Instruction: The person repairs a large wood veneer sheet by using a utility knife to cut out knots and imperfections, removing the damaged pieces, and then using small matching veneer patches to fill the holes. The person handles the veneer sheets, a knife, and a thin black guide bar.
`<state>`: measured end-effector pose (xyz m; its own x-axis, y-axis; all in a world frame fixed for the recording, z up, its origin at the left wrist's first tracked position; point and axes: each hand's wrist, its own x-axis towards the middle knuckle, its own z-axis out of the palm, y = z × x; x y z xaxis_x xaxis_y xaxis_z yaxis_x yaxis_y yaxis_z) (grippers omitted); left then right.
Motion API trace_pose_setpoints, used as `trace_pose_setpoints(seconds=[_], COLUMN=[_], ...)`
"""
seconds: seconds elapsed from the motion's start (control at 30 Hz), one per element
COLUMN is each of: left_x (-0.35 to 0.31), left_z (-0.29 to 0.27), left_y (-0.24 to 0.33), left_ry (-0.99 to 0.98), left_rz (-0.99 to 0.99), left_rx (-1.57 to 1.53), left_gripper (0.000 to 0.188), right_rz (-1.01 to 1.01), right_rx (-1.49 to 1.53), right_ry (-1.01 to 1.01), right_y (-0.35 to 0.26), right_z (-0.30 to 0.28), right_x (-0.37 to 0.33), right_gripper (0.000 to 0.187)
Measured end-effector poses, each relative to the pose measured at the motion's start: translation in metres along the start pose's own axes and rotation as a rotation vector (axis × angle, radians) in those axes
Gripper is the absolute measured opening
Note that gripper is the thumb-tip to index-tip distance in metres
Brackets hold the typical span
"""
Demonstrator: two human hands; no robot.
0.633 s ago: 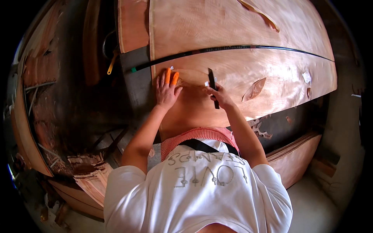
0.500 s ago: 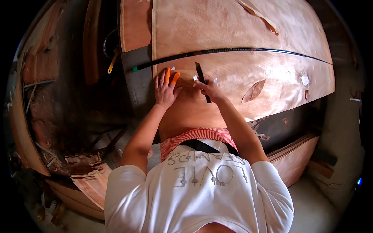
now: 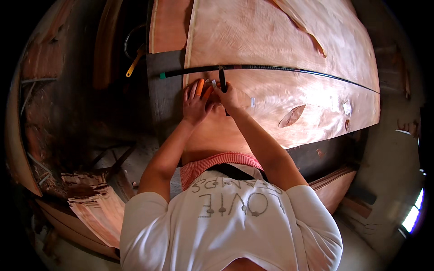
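My left hand [image 3: 195, 108] lies on a large sheet of wood veneer [image 3: 266, 40], fingers stretched forward. Two of its fingers wear orange covers [image 3: 199, 87]. Close beside it, my right hand [image 3: 229, 97] grips a flat black blade-like tool [image 3: 222, 79], its far end up against a long dark rod. A small white piece, perhaps tape [image 3: 214, 83], sits between the two hands; whether the right fingers pinch it I cannot tell. The dark rod [image 3: 271, 68], with a green end, lies across the veneer just beyond my hands.
A curled veneer strip [image 3: 305, 31] lies on the far part of the sheet. To the right are a leaf-shaped scrap [image 3: 292, 116] and white bits [image 3: 347, 107]. A yellow-handled tool [image 3: 132, 67] hangs left. Veneer stacks [image 3: 332, 187] stand at lower right, torn veneer [image 3: 97, 207] at lower left.
My right hand has moved left with the black tool, close to my left hand. The tool now stands more upright, its far end at the rod. The view has shifted slightly.
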<state>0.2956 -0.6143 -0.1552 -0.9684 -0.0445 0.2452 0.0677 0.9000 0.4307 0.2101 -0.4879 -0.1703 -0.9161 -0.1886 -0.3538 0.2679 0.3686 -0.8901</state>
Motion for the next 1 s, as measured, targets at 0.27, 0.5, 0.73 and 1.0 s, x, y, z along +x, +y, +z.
trace_pose_setpoints(seconds=[0.27, 0.5, 0.73, 1.0], left_x=[0.018, 0.032, 0.037, 0.054], left_z=[-0.003, -0.007, -0.025, -0.048], left_y=[-0.028, -0.035, -0.036, -0.024], left_ry=[-0.132, -0.270, -0.389, -0.730], left_rz=[0.255, 0.362, 0.445, 0.525], left_rx=[-0.107, 0.044, 0.059, 0.192], left_gripper=[0.048, 0.044, 0.052, 0.063], right_rz=[0.055, 0.138, 0.306, 0.309], right_rx=[-0.214, 0.070, 0.014, 0.086], right_ry=[0.011, -0.049, -0.115, -0.008], right_y=[-0.003, 0.020, 0.013, 0.025], right_z=[0.002, -0.002, -0.054, -0.132], right_x=[0.001, 0.000, -0.058, -0.137], right_gripper=[0.027, 0.025, 0.019, 0.019])
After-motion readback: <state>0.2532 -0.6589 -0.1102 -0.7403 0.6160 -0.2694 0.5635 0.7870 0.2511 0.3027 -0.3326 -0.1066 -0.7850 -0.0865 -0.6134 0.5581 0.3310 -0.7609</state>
